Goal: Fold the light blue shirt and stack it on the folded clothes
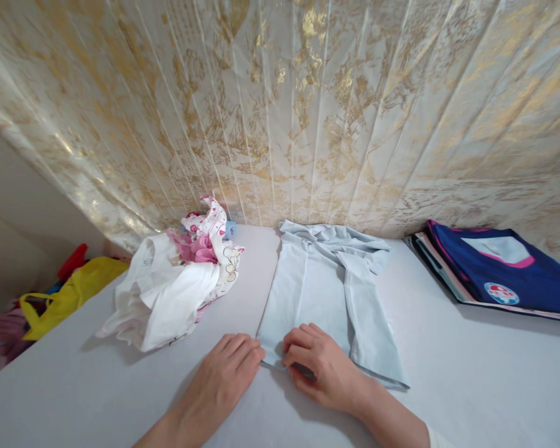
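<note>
Left hand (228, 368) at garment's (324, 292) corner, tabletop (471, 379) alongside

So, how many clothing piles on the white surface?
2: a crumpled pile at left, a folded stack at right. Not counted: the light grey-blue garment spread between them. No pile looks hidden.

Gold-patterned pale curtain (284, 112) behind a flat white surface (471, 379), plain dim wall (18, 205) at left
</note>
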Action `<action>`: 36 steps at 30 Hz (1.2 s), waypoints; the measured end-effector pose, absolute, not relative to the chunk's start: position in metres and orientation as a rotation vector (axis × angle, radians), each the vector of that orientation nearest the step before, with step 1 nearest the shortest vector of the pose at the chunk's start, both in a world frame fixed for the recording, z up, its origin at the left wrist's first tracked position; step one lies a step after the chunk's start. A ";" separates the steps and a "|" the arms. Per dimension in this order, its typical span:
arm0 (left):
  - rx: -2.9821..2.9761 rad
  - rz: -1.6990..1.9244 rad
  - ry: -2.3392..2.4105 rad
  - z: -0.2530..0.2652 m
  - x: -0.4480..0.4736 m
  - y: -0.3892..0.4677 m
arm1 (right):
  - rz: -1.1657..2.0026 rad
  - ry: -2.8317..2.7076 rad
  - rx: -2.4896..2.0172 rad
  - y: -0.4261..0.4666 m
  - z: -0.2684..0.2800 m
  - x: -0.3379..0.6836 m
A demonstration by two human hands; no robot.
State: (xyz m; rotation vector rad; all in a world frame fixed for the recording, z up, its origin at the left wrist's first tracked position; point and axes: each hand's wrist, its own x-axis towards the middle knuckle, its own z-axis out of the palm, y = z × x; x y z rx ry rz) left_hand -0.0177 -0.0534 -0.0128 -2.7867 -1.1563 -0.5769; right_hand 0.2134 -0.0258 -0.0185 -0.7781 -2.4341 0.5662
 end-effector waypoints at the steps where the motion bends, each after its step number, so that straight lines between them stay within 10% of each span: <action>1: -2.776 -0.570 -1.176 -0.012 -0.018 -0.055 | 0.555 -2.441 -0.788 -0.026 -0.018 0.214; 36: -3.020 -0.335 -1.038 -0.044 0.008 -0.050 | 0.278 -2.615 -1.298 0.101 -0.022 0.236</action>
